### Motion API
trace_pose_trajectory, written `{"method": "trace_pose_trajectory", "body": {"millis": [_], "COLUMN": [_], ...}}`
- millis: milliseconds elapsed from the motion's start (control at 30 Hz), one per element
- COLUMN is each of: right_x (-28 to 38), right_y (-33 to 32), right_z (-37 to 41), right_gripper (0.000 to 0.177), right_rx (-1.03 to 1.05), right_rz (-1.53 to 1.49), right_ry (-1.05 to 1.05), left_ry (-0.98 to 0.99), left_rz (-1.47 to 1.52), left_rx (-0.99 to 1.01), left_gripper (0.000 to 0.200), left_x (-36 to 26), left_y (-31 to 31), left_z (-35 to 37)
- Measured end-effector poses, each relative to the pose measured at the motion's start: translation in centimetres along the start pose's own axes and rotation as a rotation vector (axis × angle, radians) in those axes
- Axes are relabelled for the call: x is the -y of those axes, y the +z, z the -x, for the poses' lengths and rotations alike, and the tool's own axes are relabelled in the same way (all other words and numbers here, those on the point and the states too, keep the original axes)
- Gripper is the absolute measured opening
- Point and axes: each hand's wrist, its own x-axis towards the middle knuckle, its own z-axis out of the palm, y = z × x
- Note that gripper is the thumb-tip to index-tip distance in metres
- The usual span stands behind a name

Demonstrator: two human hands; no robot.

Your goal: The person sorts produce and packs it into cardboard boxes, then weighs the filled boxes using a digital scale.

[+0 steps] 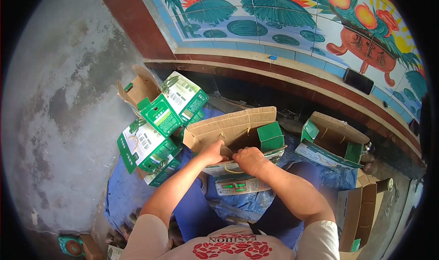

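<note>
An open green-and-white cardboard box stands in front of me on a digital scale with lit green displays. My left hand is closed on the box's near edge, thumb raised and the other fingers partly hidden inside. Beside it, my right hand curls over the same edge, its fingertips out of sight. A yellow cord handle hangs on the near side, below the hands. The box's far flap stands up, and a green end flap shows at the right. The bottom inside is dark.
Printed boxes are stacked at the left. Another open box sits at the right, with a brown carton nearer me. Blue sheeting covers part of the floor. A phone rests against the tiled wall.
</note>
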Motion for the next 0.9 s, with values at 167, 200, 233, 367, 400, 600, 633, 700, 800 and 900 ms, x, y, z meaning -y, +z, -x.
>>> {"method": "trace_pose_trajectory", "body": {"millis": [167, 200, 233, 367, 400, 600, 633, 700, 800, 900], "right_x": [0.0, 0.0, -0.1, 0.0, 0.0, 0.0, 0.0, 0.1, -0.2, -0.6], "right_y": [0.2, 0.3, 0.4, 0.5, 0.2, -0.2, -0.2, -0.2, -0.3, -0.5], "right_z": [0.0, -0.1, -0.2, -0.3, -0.3, -0.3, -0.2, -0.3, -0.4, -0.4], "right_gripper": [0.017, 0.017, 0.016, 0.016, 0.016, 0.016, 0.016, 0.016, 0.017, 0.016], "right_rx": [-0.017, -0.026, -0.036, -0.037, -0.032, -0.053, -0.062, -0.073, -0.076, -0.063], "right_rz": [0.01, 0.008, 0.008, -0.002, -0.01, -0.027, -0.029, -0.014, -0.016, -0.027], "right_ry": [0.005, 0.005, 0.006, 0.03, 0.035, 0.024, 0.021, 0.001, -0.031, -0.063], "left_ry": [0.039, 0.064, 0.073, 0.216, 0.234, 0.161, 0.142, -0.02, -0.202, -0.377], "left_rz": [0.18, 0.257, 0.263, 0.417, 0.454, 0.557, 0.596, 0.537, 0.363, 0.043], "left_rx": [0.064, 0.068, 0.039, -0.161, -0.244, -0.832, -0.947, -0.985, -0.903, -0.661], "left_gripper": [0.047, 0.042, 0.04, 0.029, 0.027, 0.014, 0.011, 0.009, 0.009, 0.014], "left_x": [1.2, 1.2, 1.2, 1.8, 1.5, 5.4, 7.4, 12.2, 18.7, 22.6], "left_y": [0.8, 0.6, 0.5, -0.7, -1.8, -6.3, -5.8, -3.7, 2.5, 9.5], "left_z": [-0.7, -0.6, -0.4, 0.3, 1.4, 10.0, 11.1, 13.6, 17.3, 21.5]}}
